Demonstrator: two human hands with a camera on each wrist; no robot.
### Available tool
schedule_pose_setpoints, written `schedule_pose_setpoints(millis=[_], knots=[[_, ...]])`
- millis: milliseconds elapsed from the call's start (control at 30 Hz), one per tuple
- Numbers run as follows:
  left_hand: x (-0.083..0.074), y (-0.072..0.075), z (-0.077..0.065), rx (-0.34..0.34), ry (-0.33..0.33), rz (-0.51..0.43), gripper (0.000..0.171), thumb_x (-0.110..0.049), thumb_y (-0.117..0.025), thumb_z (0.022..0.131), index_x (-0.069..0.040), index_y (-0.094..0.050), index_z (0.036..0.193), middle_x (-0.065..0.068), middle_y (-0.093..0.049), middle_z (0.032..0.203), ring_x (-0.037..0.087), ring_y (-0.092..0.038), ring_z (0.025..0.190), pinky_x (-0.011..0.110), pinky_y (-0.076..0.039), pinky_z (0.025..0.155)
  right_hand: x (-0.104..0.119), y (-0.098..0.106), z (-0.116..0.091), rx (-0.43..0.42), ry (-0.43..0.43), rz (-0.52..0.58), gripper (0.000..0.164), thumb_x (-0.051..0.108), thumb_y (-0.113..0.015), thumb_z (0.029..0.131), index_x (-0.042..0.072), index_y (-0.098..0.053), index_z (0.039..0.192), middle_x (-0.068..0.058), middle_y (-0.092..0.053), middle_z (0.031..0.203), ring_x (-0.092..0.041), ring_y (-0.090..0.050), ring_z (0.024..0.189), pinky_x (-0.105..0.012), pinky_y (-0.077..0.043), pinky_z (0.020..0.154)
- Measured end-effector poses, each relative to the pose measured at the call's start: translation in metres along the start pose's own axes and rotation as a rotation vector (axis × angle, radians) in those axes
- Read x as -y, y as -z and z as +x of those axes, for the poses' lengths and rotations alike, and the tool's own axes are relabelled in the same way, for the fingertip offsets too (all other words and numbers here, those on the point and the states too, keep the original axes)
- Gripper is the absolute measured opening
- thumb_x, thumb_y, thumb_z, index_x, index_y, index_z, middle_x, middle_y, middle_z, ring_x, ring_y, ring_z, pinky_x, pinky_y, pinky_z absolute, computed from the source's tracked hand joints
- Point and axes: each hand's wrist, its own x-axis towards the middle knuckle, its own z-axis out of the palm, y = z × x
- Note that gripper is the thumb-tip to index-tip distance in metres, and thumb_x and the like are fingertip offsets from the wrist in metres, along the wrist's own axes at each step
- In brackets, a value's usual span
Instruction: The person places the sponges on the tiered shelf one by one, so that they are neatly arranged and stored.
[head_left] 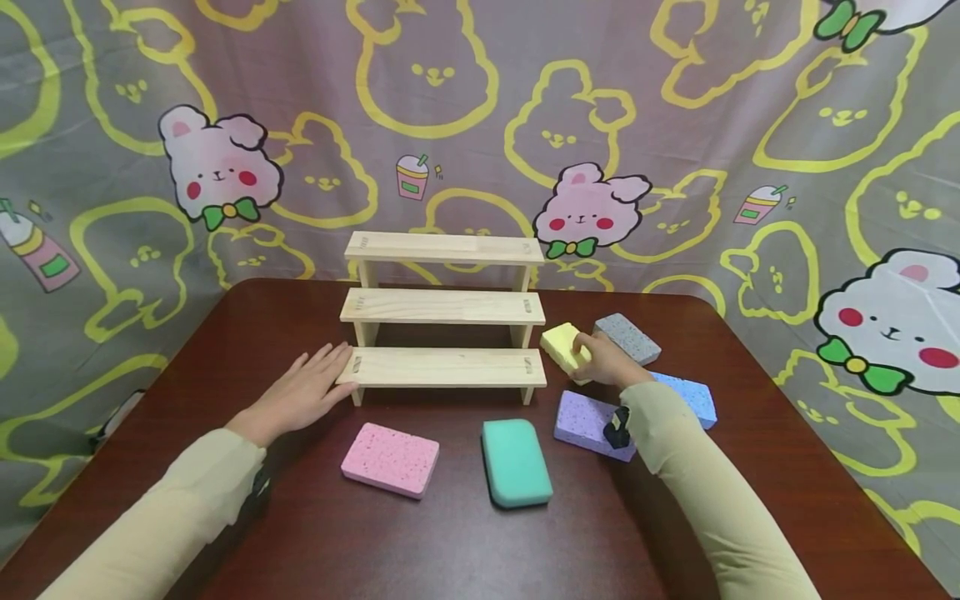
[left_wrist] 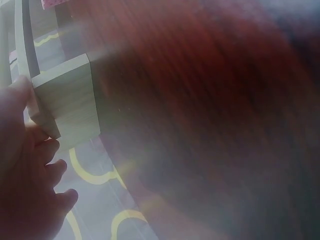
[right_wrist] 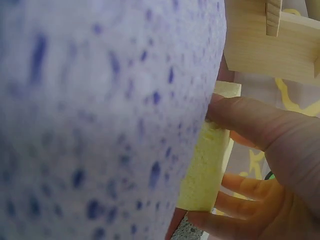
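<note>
Pale yellow, brick-shaped, finely pitted: yellow sponge [head_left: 561,343], just right of stepped wooden shelf [head_left: 442,307], near grey sponge [head_left: 628,337] and purple sponge [head_left: 583,415]. Partly covered by right hand [head_left: 606,360] in head view; partly blocked by purple sponge, looming blurred, in right wrist view. Contact with tabletop [head_left: 450,550] hard to tell. Left wrist view hazy. Right hand: fingers curled, pinching yellow sponge against thumb. Left hand [head_left: 303,396]: fingers extended, slightly spread, grasping nothing, touching left end of lowest tier [head_left: 442,367].
</note>
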Motion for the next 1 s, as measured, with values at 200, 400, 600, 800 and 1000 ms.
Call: schedule_pose_setpoints(millis=[200, 400, 600, 800, 1000], knots=[[0.001, -0.001, 0.001, 0.006, 0.004, 0.0, 0.069, -0.044, -0.04, 0.096, 0.007, -0.025, 0.142, 0.024, -0.026, 0.145, 0.041, -0.018, 0.133, 0.056, -0.013, 0.104, -0.002, 0.003, -0.001, -0.017, -0.001, 0.006, 0.037, 0.008, -0.074, 0.071, 0.001, -0.05, 0.098, -0.026, -0.051, 0.094, -0.036, -0.048, 0.087, -0.047, -0.042, 0.074], [0.002, 0.0, 0.001, 0.022, 0.009, 0.003, 0.069, -0.042, -0.041, 0.097, 0.006, -0.023, 0.142, 0.024, -0.025, 0.145, 0.041, -0.017, 0.133, 0.056, -0.013, 0.104, -0.004, 0.008, -0.003, -0.02, -0.009, 0.011, 0.036, 0.008, -0.073, 0.073, 0.001, -0.05, 0.1, -0.026, -0.055, 0.097, -0.035, -0.05, 0.086, -0.047, -0.042, 0.075], [0.0, 0.002, 0.0, 0.011, 0.002, 0.0, 0.069, -0.042, -0.042, 0.096, 0.007, -0.025, 0.141, 0.024, -0.026, 0.144, 0.041, -0.018, 0.133, 0.057, -0.014, 0.104, -0.008, 0.014, -0.003, -0.028, -0.009, 0.034, 0.037, 0.008, -0.069, 0.075, -0.001, -0.05, 0.105, -0.026, -0.054, 0.103, -0.034, -0.049, 0.089, -0.047, -0.041, 0.077], [-0.002, 0.004, -0.001, 0.004, -0.007, -0.002, 0.069, -0.044, -0.041, 0.096, 0.007, -0.026, 0.141, 0.025, -0.027, 0.144, 0.042, -0.019, 0.132, 0.057, -0.015, 0.103, -0.008, 0.028, -0.005, -0.074, -0.024, 0.028, 0.039, 0.011, -0.068, 0.076, -0.001, -0.053, 0.109, -0.025, -0.054, 0.107, -0.033, -0.049, 0.088, -0.046, -0.041, 0.075], [-0.003, 0.004, -0.002, 0.001, -0.01, 0.0, 0.069, -0.042, -0.042, 0.096, 0.008, -0.026, 0.141, 0.025, -0.027, 0.144, 0.042, -0.019, 0.132, 0.057, -0.015, 0.103, -0.008, 0.048, -0.009, -0.108, -0.056, 0.011, 0.041, 0.017, -0.068, 0.079, 0.003, -0.054, 0.115, -0.023, -0.056, 0.109, -0.033, -0.05, 0.087, -0.046, -0.041, 0.075]])
